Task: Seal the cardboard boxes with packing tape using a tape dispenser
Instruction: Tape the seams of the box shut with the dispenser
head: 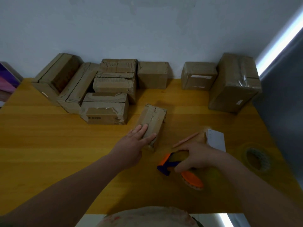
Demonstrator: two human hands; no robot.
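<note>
left hand (131,145): fingers flat and apart on the small box (151,126), to keep it steady | right hand (196,158): clamped on tape dispenser (179,167), just right of this box, ready for its seam | other boxes (105,89): behind it, waiting

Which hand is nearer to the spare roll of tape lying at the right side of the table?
The right hand. It holds the tape dispenser, a little left of the spare roll. The left hand rests on the small box, much farther left.
</note>
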